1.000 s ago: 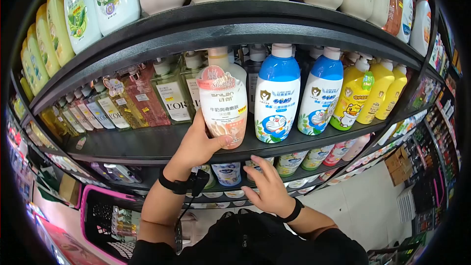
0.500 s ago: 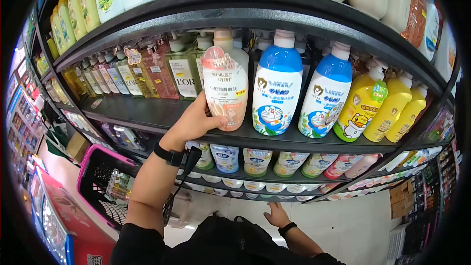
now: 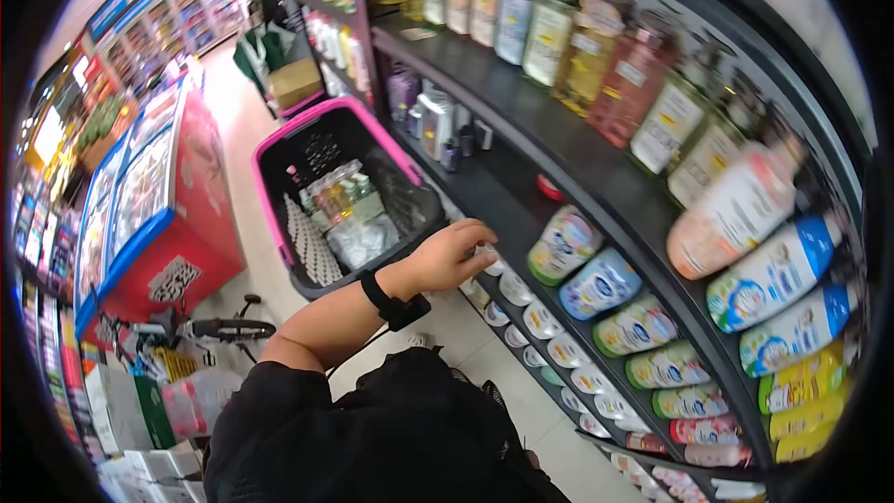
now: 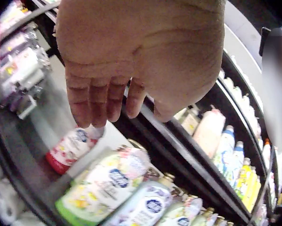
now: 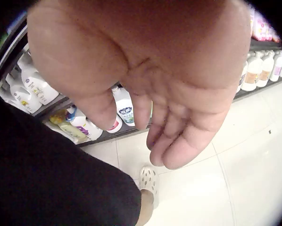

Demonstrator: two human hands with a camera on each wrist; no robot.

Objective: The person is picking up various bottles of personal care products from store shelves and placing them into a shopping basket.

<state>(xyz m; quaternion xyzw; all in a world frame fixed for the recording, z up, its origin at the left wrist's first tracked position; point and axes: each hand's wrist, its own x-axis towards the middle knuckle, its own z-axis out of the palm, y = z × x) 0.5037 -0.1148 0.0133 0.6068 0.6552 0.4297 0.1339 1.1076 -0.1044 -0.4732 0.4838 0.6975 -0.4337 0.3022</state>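
Observation:
My left hand [image 3: 451, 257] hangs in front of the lower shelf, holding nothing, its fingers loosely bent; the left wrist view shows its bare palm. Nearest to it on that shelf stand a white bottle with a green base [image 3: 564, 244] and a blue bottle [image 3: 601, 283]. On the shelf above, a peach-and-white body wash bottle [image 3: 731, 210] stands beside blue-capped children's bottles [image 3: 775, 270]. My right hand [image 5: 145, 89] is outside the head view; in its wrist view the palm is bare and the fingers are relaxed, with the floor and a low shelf behind.
A black shopping basket with a pink rim [image 3: 264, 188] stands left of the shelves, with bottles and a clear package inside. Beyond are a red chest freezer [image 3: 200, 210] and a bicycle [image 3: 214, 328]. Pump bottles [image 3: 549, 42] line the upper shelf.
My left hand has let go of the peach-and-white bottle, which now stands on the shelf, and has drawn back lower. The head view has swung left toward the basket. My right hand has dropped from view.

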